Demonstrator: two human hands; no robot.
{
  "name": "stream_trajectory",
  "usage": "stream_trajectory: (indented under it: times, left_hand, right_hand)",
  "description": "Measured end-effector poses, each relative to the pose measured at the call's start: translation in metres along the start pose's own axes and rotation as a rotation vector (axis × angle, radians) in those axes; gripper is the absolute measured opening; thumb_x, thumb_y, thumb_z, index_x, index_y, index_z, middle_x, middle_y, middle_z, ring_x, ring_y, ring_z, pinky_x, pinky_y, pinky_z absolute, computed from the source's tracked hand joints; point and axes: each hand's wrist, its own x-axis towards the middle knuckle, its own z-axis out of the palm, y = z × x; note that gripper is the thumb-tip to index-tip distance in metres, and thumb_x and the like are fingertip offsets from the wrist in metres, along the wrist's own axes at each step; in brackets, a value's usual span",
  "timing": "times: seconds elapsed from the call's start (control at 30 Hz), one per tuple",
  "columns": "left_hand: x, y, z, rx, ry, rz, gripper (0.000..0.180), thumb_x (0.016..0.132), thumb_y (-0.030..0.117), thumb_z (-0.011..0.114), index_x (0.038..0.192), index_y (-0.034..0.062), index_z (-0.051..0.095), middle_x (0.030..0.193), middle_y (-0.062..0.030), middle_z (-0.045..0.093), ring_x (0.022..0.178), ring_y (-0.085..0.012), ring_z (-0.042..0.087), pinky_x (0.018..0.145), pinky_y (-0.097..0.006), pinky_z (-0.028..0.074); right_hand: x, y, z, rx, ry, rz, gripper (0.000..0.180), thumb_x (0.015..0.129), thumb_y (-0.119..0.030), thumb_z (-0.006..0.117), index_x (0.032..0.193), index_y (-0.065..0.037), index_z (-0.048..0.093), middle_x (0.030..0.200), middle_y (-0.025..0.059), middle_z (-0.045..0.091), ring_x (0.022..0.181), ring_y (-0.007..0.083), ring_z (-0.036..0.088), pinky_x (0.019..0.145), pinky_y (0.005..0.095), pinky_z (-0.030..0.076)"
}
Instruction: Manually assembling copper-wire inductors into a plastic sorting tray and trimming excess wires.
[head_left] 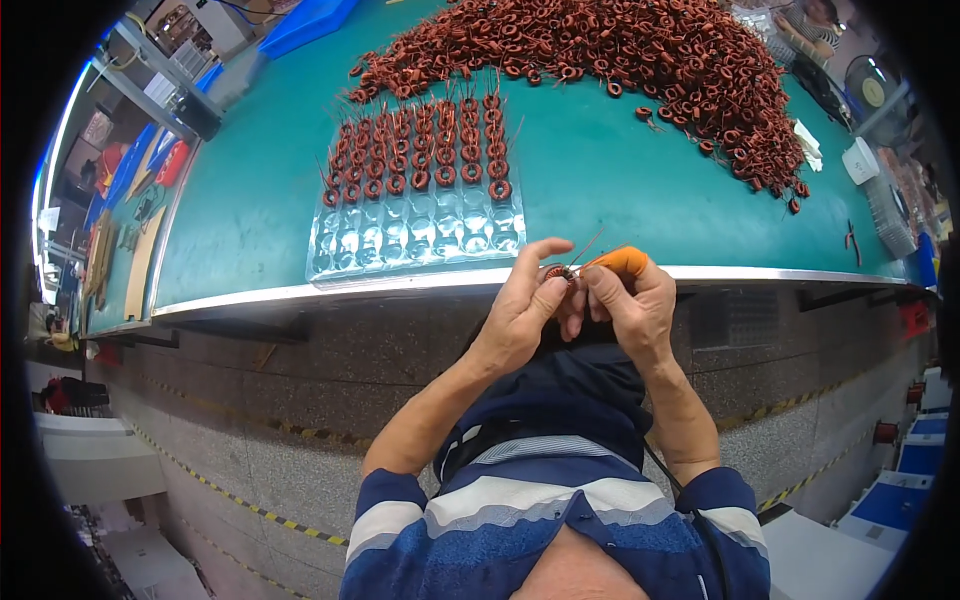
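Note:
Above the table's front edge, my left hand (515, 318) pinches a small ring-shaped coil wound with copper-red wire (554, 272) between thumb and fingers. Its thin wire leads stick up and to the right. Close against it is my right hand (642, 312), its thumb and index finger closed on a wire lead. An orange finger cover (622, 262) sits on one of the right hand's fingers. Just beyond my left hand lies a clear plastic tray (318, 250) of round pockets. Coils with upright leads fill its far rows; its near rows hold none.
A large heap of similar coils (600, 45) covers the far side of the green tabletop (250, 200). Pliers (852, 243) lie at the right, near a white cup (859, 160). A blue bin (305, 25) stands far left. Another person (815, 25) is at the far right.

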Motion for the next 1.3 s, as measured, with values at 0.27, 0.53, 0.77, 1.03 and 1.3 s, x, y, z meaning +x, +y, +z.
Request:
stream_trajectory:
  times: [0.27, 0.53, 0.77, 1.03, 1.3]
  left_hand:
    - [-0.001, -0.010, 0.003, 0.109, 0.109, -0.020, 0.026, 0.100, 0.019, 0.046, 0.115, -0.0017, 0.051, 0.071, -0.0018, 0.052, 0.059, -0.0081, 0.049, 0.053, -0.021, 0.040]
    - [0.000, -0.029, 0.010, -0.171, 0.304, 0.064, 0.025, 0.100, 0.019, 0.046, 0.112, -0.0019, 0.051, 0.066, -0.0039, 0.048, 0.054, -0.0125, 0.047, 0.049, -0.024, 0.038]
    - [-0.005, -0.015, -0.001, -0.031, 0.229, -0.013, 0.025, 0.101, 0.021, 0.044, 0.115, 0.0003, 0.046, 0.069, -0.0010, 0.043, 0.054, -0.0095, 0.045, 0.049, -0.022, 0.037]
    - [-0.008, -0.009, -0.004, 0.050, 0.164, -0.017, 0.016, 0.101, 0.020, 0.043, 0.105, 0.0043, 0.043, 0.069, -0.0019, 0.045, 0.054, -0.0081, 0.043, 0.048, -0.022, 0.036]
    - [-0.009, -0.005, -0.012, 0.344, 0.156, -0.043, 0.016, 0.101, 0.018, 0.042, 0.103, 0.0024, 0.042, 0.068, -0.0028, 0.050, 0.054, -0.0080, 0.046, 0.047, -0.024, 0.038]
  right_hand:
    - [-0.004, 0.000, 0.013, -0.385, 0.034, -0.235, 0.013, 0.090, -0.010, 0.065, 0.092, 0.003, 0.065, 0.067, 0.0036, 0.064, 0.058, 0.0074, 0.058, 0.053, 0.0209, 0.046]
    - [-0.003, 0.026, 0.019, 0.116, 0.095, 0.013, 0.012, 0.091, -0.009, 0.063, 0.092, 0.002, 0.063, 0.066, 0.0021, 0.060, 0.051, 0.0055, 0.051, 0.047, 0.0201, 0.041]
    - [-0.010, 0.024, 0.012, -0.117, 0.217, -0.200, 0.025, 0.086, -0.007, 0.069, 0.109, 0.001, 0.061, 0.076, 0.0025, 0.063, 0.059, 0.0048, 0.054, 0.054, 0.0182, 0.044]
    - [-0.001, 0.024, 0.007, -0.425, 0.039, -0.255, 0.023, 0.084, -0.007, 0.072, 0.103, 0.003, 0.064, 0.077, 0.0058, 0.067, 0.068, 0.0101, 0.064, 0.063, 0.0233, 0.051]
    - [0.010, -0.003, 0.017, -0.363, -0.045, 0.029, 0.014, 0.086, -0.005, 0.067, 0.096, 0.003, 0.062, 0.075, 0.0069, 0.067, 0.065, 0.0092, 0.062, 0.057, 0.0219, 0.049]
